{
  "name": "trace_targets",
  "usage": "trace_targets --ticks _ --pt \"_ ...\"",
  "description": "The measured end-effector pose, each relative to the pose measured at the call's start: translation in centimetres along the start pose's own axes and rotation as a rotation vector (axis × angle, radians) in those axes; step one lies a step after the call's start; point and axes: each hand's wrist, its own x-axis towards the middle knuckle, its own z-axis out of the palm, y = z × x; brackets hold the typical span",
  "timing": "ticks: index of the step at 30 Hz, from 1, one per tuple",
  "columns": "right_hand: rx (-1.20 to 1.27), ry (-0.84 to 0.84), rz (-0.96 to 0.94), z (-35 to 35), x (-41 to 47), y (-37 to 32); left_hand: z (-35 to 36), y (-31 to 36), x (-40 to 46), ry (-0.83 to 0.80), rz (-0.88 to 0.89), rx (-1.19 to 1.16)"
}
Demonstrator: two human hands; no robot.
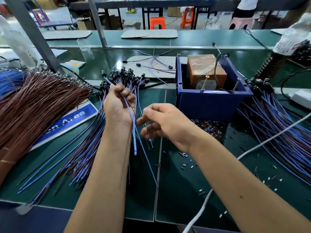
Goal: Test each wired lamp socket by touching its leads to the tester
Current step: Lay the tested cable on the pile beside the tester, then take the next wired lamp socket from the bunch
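While the green bench (176, 190) carries two big fans of wired sockets, one heap to the left (80, 157) and another to the right (277, 132), the step in hand looks like singling out one socket's pair of leads so they can be carried to the tester (206, 72), the orange block sitting in the blue bin (210, 101) just beyond the hands. Doing this well probably means keeping the two lead ends parted and bare of neighbours, so each meets its own contact screw (235, 86) at the bin's near rim. The left hand (118, 106) is raised with its fingers curled round a thin blue-and-brown wire pair (133, 118), the socket end poking up above the fist. The right hand (161, 121) is loosely curled, its fingertips (141, 121) touching or pinching the hanging leads; whether it truly grips them I cannot tell.
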Motion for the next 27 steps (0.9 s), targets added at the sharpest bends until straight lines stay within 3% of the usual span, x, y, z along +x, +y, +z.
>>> trace_targets --ticks 3,7,10,13,17,21,25,27 --pt "0.029 -0.034 0.045 -0.5 -0.5 0.1 0.1 0.1 -0.3 -0.060 -0.057 -0.084" --pt "-0.391 0.285 -0.164 -0.1 0.6 0.6 0.9 -0.8 -1.8 -0.321 0.094 0.277" --pt "-0.480 0.276 -0.286 -0.2 0.9 0.5 0.9 -1.6 -3.0 -0.525 0.136 0.458" --pt "-0.428 0.263 -0.249 -1.3 0.3 0.5 1.1 -1.7 -2.9 -0.451 0.131 0.384" --pt "-0.277 0.153 -0.235 -2.5 -1.2 -0.5 1.2 -0.5 -2.1 -0.280 -0.014 -0.003" --pt "-0.360 0.032 -0.247 -5.0 -3.1 -0.8 0.9 0.4 -1.7 -0.210 -0.034 -0.219" --pt "-0.510 0.100 -0.250 -9.3 -5.3 0.1 0.1 1.0 -1.6 -0.233 -0.081 -0.322" --pt "-0.534 0.206 -0.306 -11.4 -6.3 0.9 0.1 0.7 -1.9 -0.280 -0.084 -0.249"
